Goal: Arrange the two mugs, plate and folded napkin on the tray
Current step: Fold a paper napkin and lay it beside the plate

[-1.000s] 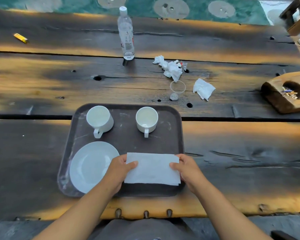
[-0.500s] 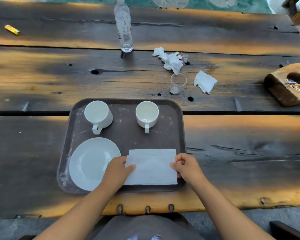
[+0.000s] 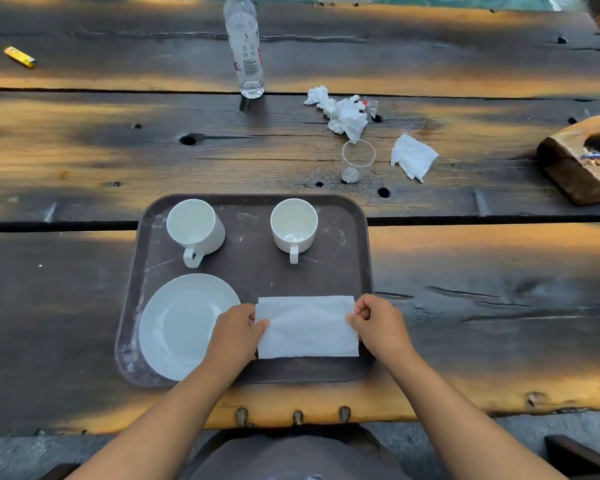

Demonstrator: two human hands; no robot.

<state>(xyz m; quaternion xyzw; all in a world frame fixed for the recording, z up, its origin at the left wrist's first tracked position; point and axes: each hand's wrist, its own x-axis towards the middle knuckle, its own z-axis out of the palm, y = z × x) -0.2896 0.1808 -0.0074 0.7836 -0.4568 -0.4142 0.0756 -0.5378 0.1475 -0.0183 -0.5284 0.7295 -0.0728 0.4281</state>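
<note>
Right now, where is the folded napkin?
Head view: the folded napkin lies on the tray, near right corner, just right of the plate.

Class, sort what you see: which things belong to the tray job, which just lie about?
Job: tray, left mug, right mug, plate, napkin, left hand, right hand.
Lying about: bottle, lighter, crumpled tissues, plastic cup, wooden ashtray.

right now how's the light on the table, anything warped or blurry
Head view: warm orange light streaks the table between dark shadow bands; the tray lies in shade, napkin and plate without glare; the wide-angle lens bows plank seams and tilts the bottle; little blur.
</note>
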